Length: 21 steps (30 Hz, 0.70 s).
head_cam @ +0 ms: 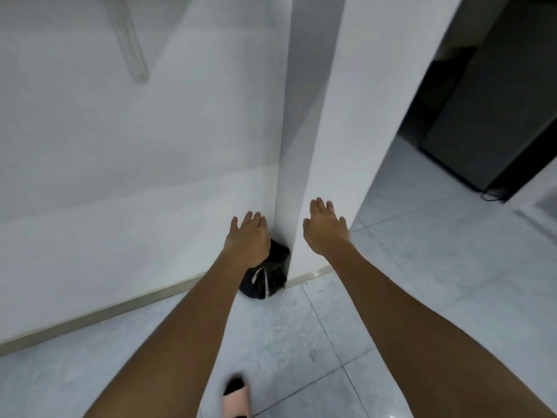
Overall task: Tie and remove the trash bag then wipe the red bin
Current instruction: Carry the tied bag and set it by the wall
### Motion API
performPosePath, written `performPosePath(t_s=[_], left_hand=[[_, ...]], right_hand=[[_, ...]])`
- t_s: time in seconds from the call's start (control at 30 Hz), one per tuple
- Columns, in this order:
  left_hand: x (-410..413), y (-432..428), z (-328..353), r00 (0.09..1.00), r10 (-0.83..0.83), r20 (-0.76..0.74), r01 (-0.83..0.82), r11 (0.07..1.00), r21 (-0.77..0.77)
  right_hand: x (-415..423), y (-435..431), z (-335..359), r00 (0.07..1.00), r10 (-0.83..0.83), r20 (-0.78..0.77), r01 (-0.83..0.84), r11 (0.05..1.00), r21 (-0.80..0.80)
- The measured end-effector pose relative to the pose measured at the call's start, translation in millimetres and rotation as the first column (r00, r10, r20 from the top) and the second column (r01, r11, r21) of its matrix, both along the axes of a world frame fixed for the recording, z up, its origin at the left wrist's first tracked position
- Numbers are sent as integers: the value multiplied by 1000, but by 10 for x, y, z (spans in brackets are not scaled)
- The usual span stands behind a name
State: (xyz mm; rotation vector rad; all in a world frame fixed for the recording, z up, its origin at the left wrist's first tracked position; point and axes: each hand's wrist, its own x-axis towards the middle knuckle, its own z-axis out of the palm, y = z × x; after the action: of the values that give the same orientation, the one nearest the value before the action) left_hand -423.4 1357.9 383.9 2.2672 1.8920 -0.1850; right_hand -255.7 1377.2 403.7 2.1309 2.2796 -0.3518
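Item: black trash bag (pixel 265 277), lower centre of frame, on the tiled floor (pixel 301 342) in the corner where the white wall (pixel 120 176) meets the pillar (pixel 325 146); its top looks gathered.
Left hand (pixel 248 239): fingers spread, empty, directly over the bag and overlapping its upper edge; contact cannot be told.
Right hand (pixel 327 229): fingers spread, empty, before the pillar, right of the bag.
Nearer hand: left.
Red bin: not in view.

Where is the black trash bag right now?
In the head view, the black trash bag sits on the floor near centre, tucked into the corner where the wall meets the white pillar, partly hidden behind the left hand.
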Motion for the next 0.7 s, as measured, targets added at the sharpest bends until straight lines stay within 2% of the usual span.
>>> performPosePath(t_s=[0.2,0.4,0.53,0.7], left_hand=[[321,-790,924,995,-87,-40,89,995,37],[744,-1203,1432,953,-298,-50,302,944,135],[967,-1562,1625,891,-450,-59,454,875,168],[1215,-2308,1618,749,-659,-71,658,727,197]], right_hand=[[280,-961,810,996,-81,47,80,996,40],[634,-1815,1098,951,-310,3,309,949,58],[793,-2475,1244,875,-482,-46,484,871,87],[860,-3651,1225,722,-687,-79,692,718,75]])
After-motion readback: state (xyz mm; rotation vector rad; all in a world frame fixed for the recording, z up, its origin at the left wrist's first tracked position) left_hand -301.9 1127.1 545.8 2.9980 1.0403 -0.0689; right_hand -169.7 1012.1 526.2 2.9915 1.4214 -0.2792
